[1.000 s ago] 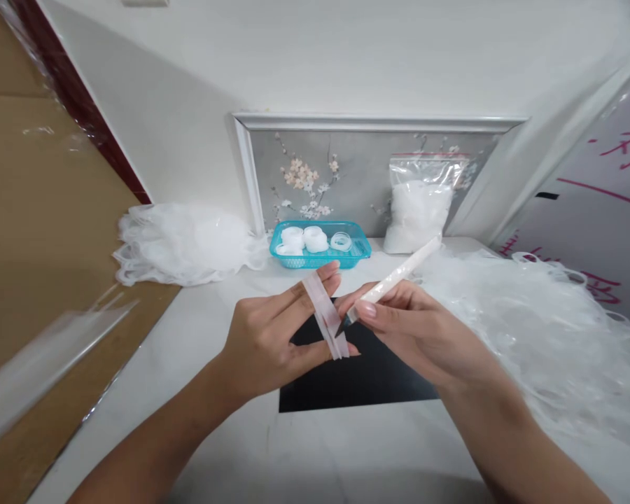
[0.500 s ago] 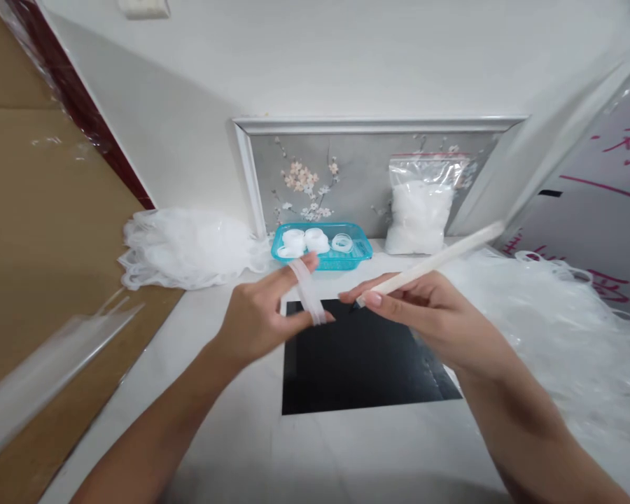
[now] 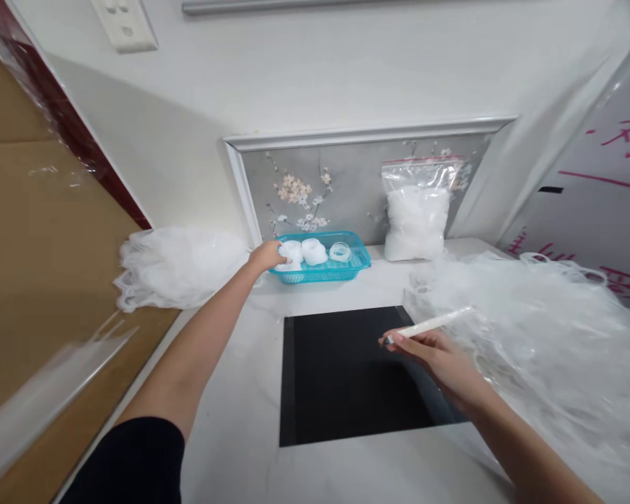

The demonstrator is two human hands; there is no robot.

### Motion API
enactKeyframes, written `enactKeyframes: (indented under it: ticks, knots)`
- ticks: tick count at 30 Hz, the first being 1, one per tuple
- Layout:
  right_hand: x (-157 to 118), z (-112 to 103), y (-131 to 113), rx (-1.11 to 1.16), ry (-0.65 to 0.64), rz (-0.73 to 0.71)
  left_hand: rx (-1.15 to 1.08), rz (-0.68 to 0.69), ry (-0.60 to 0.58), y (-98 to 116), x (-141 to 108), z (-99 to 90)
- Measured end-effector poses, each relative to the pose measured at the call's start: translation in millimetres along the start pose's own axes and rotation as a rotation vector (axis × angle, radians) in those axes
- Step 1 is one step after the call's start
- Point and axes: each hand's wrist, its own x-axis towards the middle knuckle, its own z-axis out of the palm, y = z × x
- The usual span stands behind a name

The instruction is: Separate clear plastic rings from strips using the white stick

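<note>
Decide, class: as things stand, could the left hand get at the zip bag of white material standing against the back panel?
Probably yes. The left hand is already at the blue basket, and the zip bag stands just beyond the basket's far end, with only bare counter between.

My left hand (image 3: 267, 255) reaches to the far middle of the frame, its fingers on a white ring-shaped roll (image 3: 290, 253) at the left end of the turquoise basket (image 3: 358, 257). The roll is translucent white, lying flat among a few others like it, two stacked and one thin ring further right. The basket is shallow, mesh-walled, sitting on the table against the wall. In my right hand (image 3: 437, 358), lower right of centre, I hold a slim white stick-like tool (image 3: 433, 323), pinched near its dark tip, its body slanting up to the right, tip over the black square mat (image 3: 341, 378).
</note>
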Motion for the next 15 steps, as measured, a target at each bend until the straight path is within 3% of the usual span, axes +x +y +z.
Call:
enactKeyframes:
  ticks: [7,15]
  knots:
    - [-6,-5,-6,0.018,0.024,0.026,0.24,-0.063,-0.232,9,15,6.1]
    - [-6,-5,-3,0.045,0.011,0.042,0.244,-0.054,-0.339,17,9,6.0]
